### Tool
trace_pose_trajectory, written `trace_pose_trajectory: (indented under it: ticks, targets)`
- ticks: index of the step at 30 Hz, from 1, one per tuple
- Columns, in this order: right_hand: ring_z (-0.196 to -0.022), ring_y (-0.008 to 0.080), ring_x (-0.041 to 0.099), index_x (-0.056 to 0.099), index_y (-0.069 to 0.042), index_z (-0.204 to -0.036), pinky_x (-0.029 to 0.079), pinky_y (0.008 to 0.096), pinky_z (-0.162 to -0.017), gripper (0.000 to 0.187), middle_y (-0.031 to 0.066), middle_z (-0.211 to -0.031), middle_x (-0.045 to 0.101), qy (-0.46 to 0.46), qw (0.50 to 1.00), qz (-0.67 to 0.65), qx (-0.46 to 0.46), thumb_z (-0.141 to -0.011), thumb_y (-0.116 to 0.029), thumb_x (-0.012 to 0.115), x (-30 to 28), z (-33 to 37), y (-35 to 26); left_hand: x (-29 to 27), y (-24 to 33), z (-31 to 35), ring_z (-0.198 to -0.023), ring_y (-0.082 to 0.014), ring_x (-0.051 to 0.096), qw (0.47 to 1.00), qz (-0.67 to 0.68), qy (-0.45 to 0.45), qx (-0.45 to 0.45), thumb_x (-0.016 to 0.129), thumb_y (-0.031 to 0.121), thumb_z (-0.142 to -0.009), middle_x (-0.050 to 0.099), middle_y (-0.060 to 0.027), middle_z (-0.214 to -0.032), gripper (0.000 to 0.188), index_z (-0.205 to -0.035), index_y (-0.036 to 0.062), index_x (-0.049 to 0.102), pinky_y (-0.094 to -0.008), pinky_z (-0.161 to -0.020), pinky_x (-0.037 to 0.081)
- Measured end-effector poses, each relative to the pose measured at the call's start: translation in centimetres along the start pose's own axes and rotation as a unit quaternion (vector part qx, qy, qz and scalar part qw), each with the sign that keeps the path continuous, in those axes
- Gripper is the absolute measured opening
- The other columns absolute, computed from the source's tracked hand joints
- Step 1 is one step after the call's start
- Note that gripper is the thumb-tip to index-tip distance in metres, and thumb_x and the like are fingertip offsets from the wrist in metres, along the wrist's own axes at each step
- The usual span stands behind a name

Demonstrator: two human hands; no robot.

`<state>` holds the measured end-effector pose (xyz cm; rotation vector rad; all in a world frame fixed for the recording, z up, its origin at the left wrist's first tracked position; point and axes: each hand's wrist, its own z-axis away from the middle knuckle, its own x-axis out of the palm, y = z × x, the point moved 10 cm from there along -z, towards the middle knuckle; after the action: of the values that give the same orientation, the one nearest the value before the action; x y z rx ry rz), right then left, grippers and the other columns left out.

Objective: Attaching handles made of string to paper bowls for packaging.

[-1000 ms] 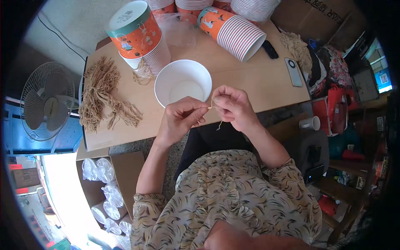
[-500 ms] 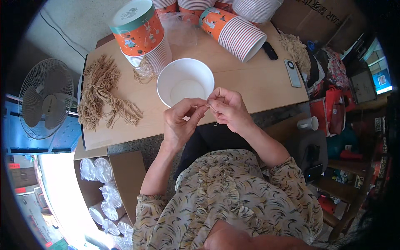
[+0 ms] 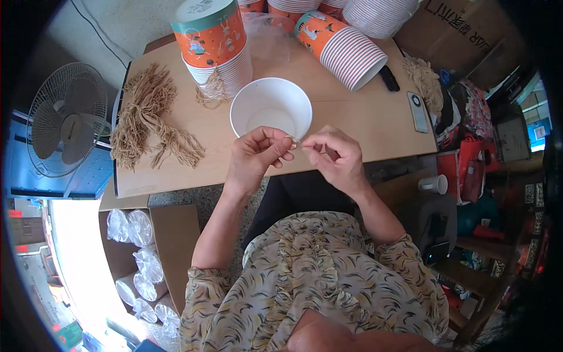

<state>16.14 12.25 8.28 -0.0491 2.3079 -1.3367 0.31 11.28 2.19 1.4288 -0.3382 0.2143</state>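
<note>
- Pale wall (image 3: 117, 23) behind; at far left a fan (image 3: 67, 120) faces the seat, likely for air.
- Carton (image 3: 179, 234) beside the table (image 3: 375, 126), its mouth toward the seat, so the bagged goods (image 3: 146, 267) can be reached.
- Twine bundle (image 3: 141, 111) on the table's left, gathered near its middle, perhaps against tangling.
- Tub stack (image 3: 214, 44), mouths down, which should keep it steady; loose strands (image 3: 214, 88) hang against its side.
- Left hand (image 3: 249, 161): thumb and forefinger pinched on a thin cord (image 3: 294, 141), held up before the bowl (image 3: 258, 97), probably for a clear view.
- Bowl upright, just beyond the hands, seemingly set close for convenience.
- Right hand (image 3: 340, 161): fingertips close together by the cord; I cannot tell whether they grip it.
- Tipped stack (image 3: 349, 56) lies on its side, mouth toward the person.
- Phone (image 3: 418, 111) near the right edge, apparently out of the way.
</note>
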Motion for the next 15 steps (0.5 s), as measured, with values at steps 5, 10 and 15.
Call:
trace_pose_trajectory:
  ticks: [5, 10, 15]
  targets:
    - [-0.069, 0.0159, 0.064, 0.070, -0.004, -0.096, 0.052, 0.0276, -0.060, 0.022, 0.0062, -0.084, 0.065, 0.047, 0.995, 0.075, -0.048, -0.077, 0.001, 0.080, 0.3, 0.0, -1.8, 0.2, -0.7, -0.1, -0.076, -0.0082, 0.067, 1.000, 0.007, 0.010, -0.005, 0.071, 0.013, -0.094, 0.073, -0.0039, -0.089, 0.014, -0.102, 0.0011, 0.070, -0.0204, -0.064, 0.050]
    - [-0.066, 0.0162, 0.067, 0.070, -0.003, -0.096, 0.052, 0.0294, -0.057, 0.019, 0.0065, -0.079, 0.067, 0.059, 0.994, 0.073, -0.052, -0.079, 0.003, 0.077, 0.4, 0.3, -0.6, 0.7, -0.1, -0.1, -0.075, -0.0080, 0.067, 0.999, -0.038, 0.007, 0.028, 0.071, 0.010, -0.094, 0.072, -0.0042, -0.085, 0.012, -0.101, 0.0001, 0.071, -0.0203, -0.065, 0.052]
    - [-0.058, 0.0115, 0.058, 0.069, -0.002, -0.093, 0.046, 0.0257, -0.053, 0.013, 0.0046, -0.077, 0.066, 0.060, 0.996, 0.052, -0.040, -0.082, 0.003, 0.074, 0.5, 0.5, 0.0, 0.9, -0.3, 0.0, -0.079, -0.0095, 0.069, 0.998, -0.047, 0.007, 0.029, 0.069, 0.007, -0.094, 0.073, -0.0060, -0.088, 0.011, -0.102, -0.0015, 0.070, -0.0217, -0.071, 0.056]
